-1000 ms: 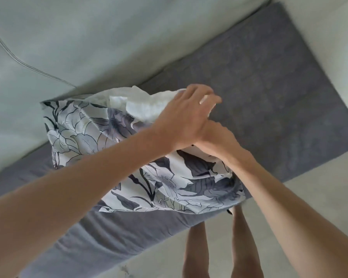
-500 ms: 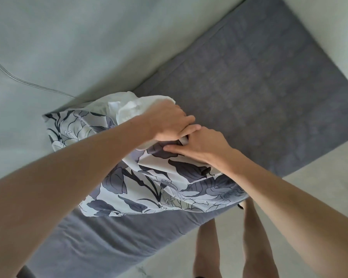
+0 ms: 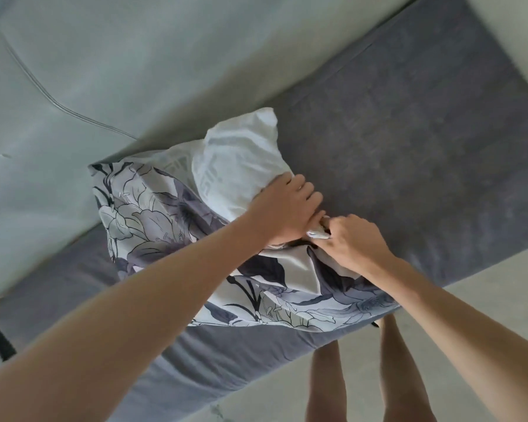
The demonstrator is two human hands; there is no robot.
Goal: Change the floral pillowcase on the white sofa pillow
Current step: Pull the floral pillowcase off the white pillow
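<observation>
Grey sofa seat carries a white pillow half out of its floral pillowcase. Left hand has fingers curled into the pillow's corner; right hand pinches the pillowcase's open edge (just beside the left hand).

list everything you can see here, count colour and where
floral pillowcase: 1, white with grey-purple flowers, on the sofa seat, half off the pillow
white pillow: 1, white, sticking out of the case's open end
sofa seat: 1, grey-blue, under the pillow
sofa back: 1, pale grey-green, upper left
floor: pale, lower right
left hand: 1, gripping the pillow
right hand: 1, pinching the case's edge
legs: 2, bare, bottom
</observation>
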